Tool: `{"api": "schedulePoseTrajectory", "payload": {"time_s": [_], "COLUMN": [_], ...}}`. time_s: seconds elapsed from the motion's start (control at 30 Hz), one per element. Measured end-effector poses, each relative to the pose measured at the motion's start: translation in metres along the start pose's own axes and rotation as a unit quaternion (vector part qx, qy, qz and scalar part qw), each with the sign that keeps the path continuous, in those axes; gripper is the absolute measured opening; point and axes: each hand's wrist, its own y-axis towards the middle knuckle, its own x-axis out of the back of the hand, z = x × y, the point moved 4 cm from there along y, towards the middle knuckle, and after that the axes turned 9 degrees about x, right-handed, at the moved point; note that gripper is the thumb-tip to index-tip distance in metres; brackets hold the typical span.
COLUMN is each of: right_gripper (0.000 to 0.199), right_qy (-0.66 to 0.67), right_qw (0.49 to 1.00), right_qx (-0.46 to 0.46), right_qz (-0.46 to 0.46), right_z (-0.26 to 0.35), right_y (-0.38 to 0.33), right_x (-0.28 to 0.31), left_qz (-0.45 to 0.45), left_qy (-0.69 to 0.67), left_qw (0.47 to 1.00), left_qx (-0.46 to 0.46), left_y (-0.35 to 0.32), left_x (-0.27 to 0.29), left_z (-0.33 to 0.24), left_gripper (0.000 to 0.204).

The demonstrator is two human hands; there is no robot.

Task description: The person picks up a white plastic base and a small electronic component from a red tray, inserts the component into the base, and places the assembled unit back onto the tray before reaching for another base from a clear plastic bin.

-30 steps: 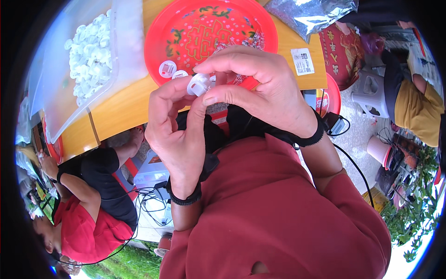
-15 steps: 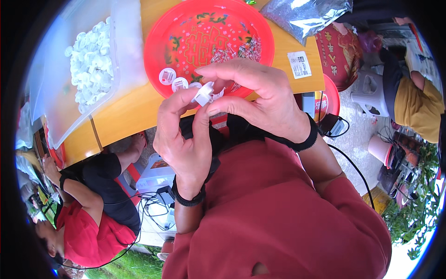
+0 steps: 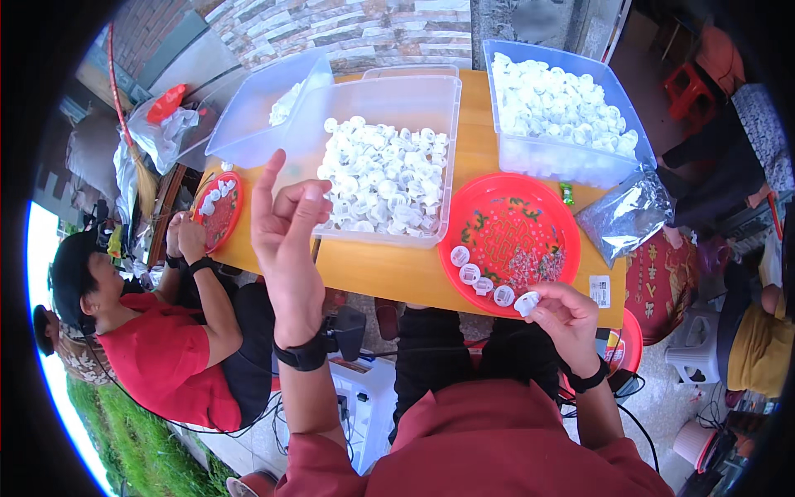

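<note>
A cap [image 3: 526,304] is being held at the near rim of the tray [image 3: 468,207].
It is being pinched by the right hand [image 3: 570,321]; the left hand [image 3: 290,236] (grip loosely spread) is being held near the bin [image 3: 397,99].

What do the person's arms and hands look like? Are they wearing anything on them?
The left hand and right hand have no gloves. There's a black left wristband and a black right wristband. A dark boxy thing shows beside the left one; I can't tell if it's attached. The dark red sleeves leave the forearms bare.
</note>
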Motion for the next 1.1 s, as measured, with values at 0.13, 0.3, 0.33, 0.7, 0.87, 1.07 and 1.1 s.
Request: {"api": "schedulePoseTrajectory", "payload": {"time_s": [0.13, 0.3, 0.33, 0.7, 0.87, 1.07, 1.1], "right_gripper": [0.028, 0.026, 0.025, 0.026, 0.024, 0.023, 0.023], "right_qy": [0.034, 0.021, 0.012, -0.027, -0.042, -0.042, -0.033], "right_qw": [0.999, 0.999, 0.998, 0.996, 0.995, 0.996, 0.996], "right_qx": [-0.001, -0.001, -0.006, -0.081, -0.088, -0.077, -0.082], "right_qz": [0.017, 0.046, 0.056, 0.008, -0.022, 0.006, 0.020], "right_z": [0.005, 0.008, 0.005, -0.009, -0.017, -0.029, -0.031], "right_y": [-0.004, -0.009, -0.009, -0.021, -0.016, -0.008, -0.008], "right_x": [-0.001, -0.014, -0.018, -0.009, -0.004, -0.003, -0.003], "left_qz": [-0.016, -0.050, -0.062, 0.062, 0.024, -0.068, -0.084], "left_qy": [0.045, 0.086, 0.145, 0.432, 0.434, 0.489, 0.487], "left_qw": [0.998, 0.973, 0.969, 0.880, 0.877, 0.867, 0.861], "left_qx": [0.044, 0.208, 0.192, 0.186, 0.204, 0.072, 0.118], "left_y": [0.113, 0.223, 0.224, 0.241, 0.239, 0.233, 0.238], "left_x": [0.057, 0.185, 0.165, 0.120, 0.105, 0.113, 0.116], "left_z": [0.000, 0.038, 0.045, 0.081, 0.083, 0.067, 0.063], "left_gripper": [0.050, 0.070, 0.069, 0.085, 0.084, 0.077, 0.076]}}
